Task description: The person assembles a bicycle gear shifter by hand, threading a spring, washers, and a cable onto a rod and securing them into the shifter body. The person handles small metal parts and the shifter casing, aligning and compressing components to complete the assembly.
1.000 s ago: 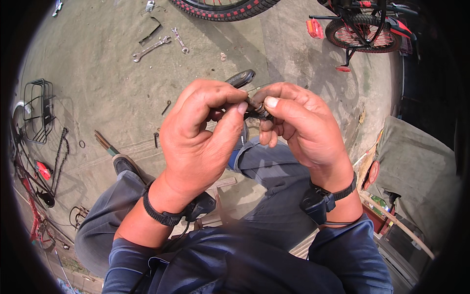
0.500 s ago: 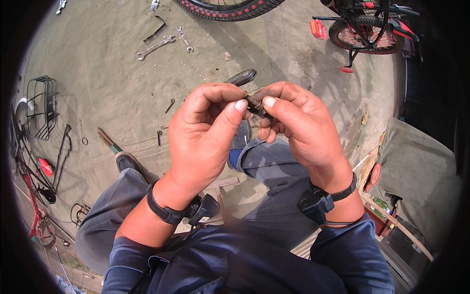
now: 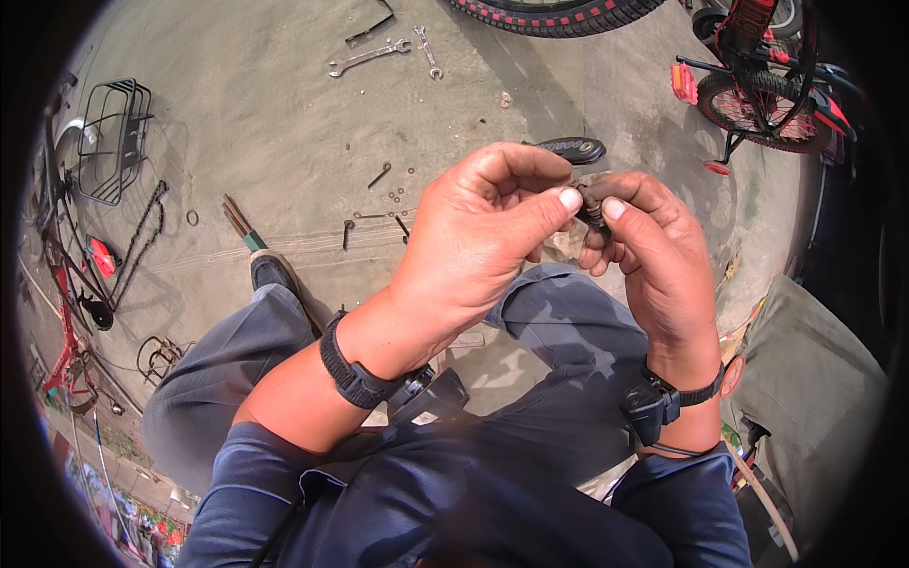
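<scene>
Hands: two. Left hand (image 3: 492,208): thumb and forefinger pinched on the left end of one part (image 3: 594,210), remaining fingers curled. Right hand (image 3: 668,246): thumb and forefinger clamped on the right side of the same part, remaining fingers bent below.

Part: small, dark, with coil-like ridges. Location: right of frame centre, slightly above mid-height, raised over the ground (image 3: 284,142), between both sets of fingertips. Exact kind: not determinable, owing to cover by the fingers.

Counts:
- Straps (image 3: 355,374): two, black, one per wrist.
- Spanners (image 3: 369,58): two, top of frame, left of centre, near each other.
- Bolts (image 3: 347,235): three, dark, left of the left hand, mid-frame; beside these, several nuts (image 3: 411,170), too small for a sure count.
- Basket (image 3: 146,118): one, black wire, upper left.
- Chain (image 3: 144,225): one, left of frame, below the basket.
- Ring (image 3: 188,218): one, just right of the chain.
- Pedals (image 3: 684,83): two, red, upper right, beside one bicycle (image 3: 757,85).
- Tyre (image 3: 568,21): one, red-checked, top edge.

Markings: pale, on one black bar (image 3: 576,150), just above the fingertips; red, on the bicycle frame, upper right corner. Both too small for reading.
</scene>
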A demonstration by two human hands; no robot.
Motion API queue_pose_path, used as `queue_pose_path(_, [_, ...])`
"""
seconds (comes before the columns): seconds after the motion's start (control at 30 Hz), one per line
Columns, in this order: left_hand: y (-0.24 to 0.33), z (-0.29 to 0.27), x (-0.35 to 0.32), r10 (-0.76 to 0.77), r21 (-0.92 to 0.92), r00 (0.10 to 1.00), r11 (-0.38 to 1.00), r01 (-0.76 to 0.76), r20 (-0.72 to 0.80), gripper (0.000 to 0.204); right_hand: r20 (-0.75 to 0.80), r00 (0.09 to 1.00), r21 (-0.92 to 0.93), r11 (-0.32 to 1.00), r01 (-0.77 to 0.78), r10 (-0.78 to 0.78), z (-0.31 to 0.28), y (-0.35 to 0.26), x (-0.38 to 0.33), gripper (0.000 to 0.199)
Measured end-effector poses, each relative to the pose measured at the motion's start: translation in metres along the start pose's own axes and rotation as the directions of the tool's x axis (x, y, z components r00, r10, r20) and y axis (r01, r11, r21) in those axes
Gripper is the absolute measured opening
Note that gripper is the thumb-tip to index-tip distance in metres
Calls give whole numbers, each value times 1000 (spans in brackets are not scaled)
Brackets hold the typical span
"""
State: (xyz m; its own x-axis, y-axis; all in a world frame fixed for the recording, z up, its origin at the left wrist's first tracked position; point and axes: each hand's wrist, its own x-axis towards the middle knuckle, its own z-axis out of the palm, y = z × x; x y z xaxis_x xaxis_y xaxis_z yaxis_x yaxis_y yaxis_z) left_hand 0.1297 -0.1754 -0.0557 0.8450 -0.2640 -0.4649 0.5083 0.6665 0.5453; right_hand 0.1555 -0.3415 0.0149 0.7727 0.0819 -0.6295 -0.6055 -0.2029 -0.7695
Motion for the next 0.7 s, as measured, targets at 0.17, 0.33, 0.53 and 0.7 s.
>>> queue_pose_path(0.17, [1,-1,2,-50,-27,996,998,52,74,25,-11,1000,10,1000,20,-20,1,1,-2,23])
queue_pose_path(0.33, [0,-3,1,-116,-135,990,983,126,78,21,-4,1000,48,999,9,-9,0,3,-1,23])
queue_pose_path(0.53, [-10,0,0,-127,-192,987,971,144,98,20,30,999,52,999,11,-12,-2,6,0,22])
queue_pose_path(0.7, [-10,2,1,10,-125,993,992,4,116,21,32,999,68,998,11,-13,-1,10,0,19])
